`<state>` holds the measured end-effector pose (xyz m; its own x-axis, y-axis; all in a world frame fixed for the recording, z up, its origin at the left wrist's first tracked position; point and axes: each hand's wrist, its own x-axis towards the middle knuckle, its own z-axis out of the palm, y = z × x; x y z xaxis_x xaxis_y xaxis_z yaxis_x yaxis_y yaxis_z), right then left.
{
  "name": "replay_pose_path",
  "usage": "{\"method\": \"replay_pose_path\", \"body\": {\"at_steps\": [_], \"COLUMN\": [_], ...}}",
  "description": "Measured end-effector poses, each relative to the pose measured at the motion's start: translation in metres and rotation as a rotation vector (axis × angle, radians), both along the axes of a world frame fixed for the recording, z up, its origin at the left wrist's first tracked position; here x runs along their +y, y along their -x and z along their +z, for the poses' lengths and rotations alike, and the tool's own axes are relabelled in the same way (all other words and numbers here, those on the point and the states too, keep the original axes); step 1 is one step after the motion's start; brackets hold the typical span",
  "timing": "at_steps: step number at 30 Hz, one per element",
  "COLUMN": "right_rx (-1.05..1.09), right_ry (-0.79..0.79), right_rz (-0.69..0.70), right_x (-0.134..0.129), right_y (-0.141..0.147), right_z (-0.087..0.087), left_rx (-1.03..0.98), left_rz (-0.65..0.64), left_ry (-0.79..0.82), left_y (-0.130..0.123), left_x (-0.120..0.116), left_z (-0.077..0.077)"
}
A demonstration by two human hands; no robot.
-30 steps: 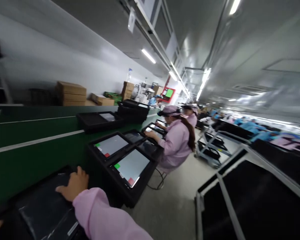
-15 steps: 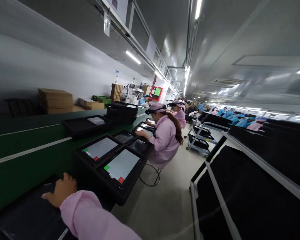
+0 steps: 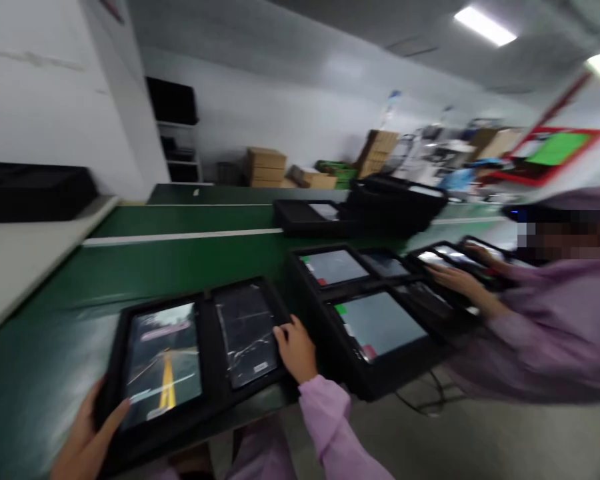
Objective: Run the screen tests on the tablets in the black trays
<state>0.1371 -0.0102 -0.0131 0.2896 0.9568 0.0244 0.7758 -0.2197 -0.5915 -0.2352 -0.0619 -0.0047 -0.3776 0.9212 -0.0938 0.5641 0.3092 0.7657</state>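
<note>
The left hand (image 3: 86, 427) gripped the black tray (image 3: 215, 365) at eight o'clock, thumb over the rim, presumably for stability at the green bench's (image 3: 205, 259) edge. Recesses kept the lit tablet (image 3: 164, 360) and dark tablet (image 3: 247, 333) apart. The right hand (image 3: 297, 348) curled over three o'clock, grip unclear.

A factory workroom for electronics, by the look of it. A long green counter (image 3: 220, 260) marked with white lines carries tablets (image 3: 167, 353) set in the compartments of black trays (image 3: 213, 353), several screens lit. A co-worker (image 3: 555, 340) in a pink smock and cap sits alongside, and a person in blue (image 3: 457, 181) is farther back. Stacked cardboard boxes (image 3: 266, 167) stand by the plain wall (image 3: 280, 100), a red-framed board (image 3: 557, 148) shows at right, and bright ceiling lights (image 3: 486, 25) hang overhead
</note>
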Motion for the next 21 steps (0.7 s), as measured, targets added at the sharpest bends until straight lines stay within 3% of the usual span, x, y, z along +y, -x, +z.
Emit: {"method": "replay_pose_path", "body": {"at_steps": [4, 12, 16, 21], "right_rx": [-0.022, 0.109, 0.093, -0.122], "right_ry": [0.061, 0.18, 0.262, 0.201], "right_rz": [0.076, 0.245, 0.312, 0.071], "right_x": [-0.011, -0.022, -0.016, -0.002], "right_y": [-0.004, -0.027, -0.027, 0.001], "right_z": [-0.003, -0.001, 0.002, 0.013], "left_rx": [-0.156, -0.085, 0.073, 0.256], "left_rz": [0.008, -0.177, -0.216, -0.065], "left_ry": [-0.074, 0.017, 0.002, -0.012], "left_y": [0.003, 0.008, 0.014, 0.011], "left_x": [-0.019, -0.03, -0.011, 0.028], "left_z": [-0.001, 0.015, 0.009, 0.003]}}
